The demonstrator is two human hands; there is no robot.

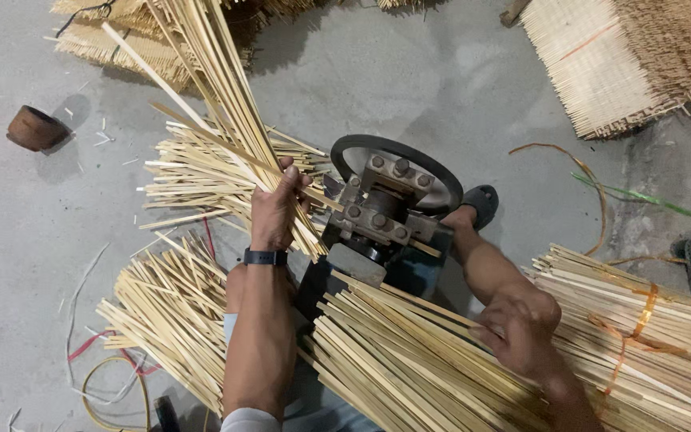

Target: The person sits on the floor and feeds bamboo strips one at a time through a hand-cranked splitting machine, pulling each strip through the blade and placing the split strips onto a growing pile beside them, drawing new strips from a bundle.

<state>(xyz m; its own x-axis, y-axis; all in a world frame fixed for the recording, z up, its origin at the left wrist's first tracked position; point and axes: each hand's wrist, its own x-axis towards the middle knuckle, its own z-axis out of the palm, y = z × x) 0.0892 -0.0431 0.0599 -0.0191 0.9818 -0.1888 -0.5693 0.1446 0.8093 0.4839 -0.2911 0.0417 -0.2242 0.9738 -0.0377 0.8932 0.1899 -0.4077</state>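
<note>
This is looking like a small craft workshop where bamboo is being split into thin strips. A bare grey concrete floor [457, 72] is serving as the work surface, with pale bamboo strips [193, 304] lying in loose heaps all over it. A dark metal machine [377, 220] with bolted blocks and a round black wheel is sitting low among them. Tied bundles of sticks [601, 64] are piling up at the edge, and scraps of binding strap [569, 160] are littering the floor.

- Left of the metal machine [381, 224]: loose bamboo strips [201, 172], left hand [275, 210] among them.
- Right of it: tied bamboo bundle [641, 336].
- Before it: right hand [521, 324] on bamboo slats [409, 352].
- Far left: wooden cup [35, 128].
</note>
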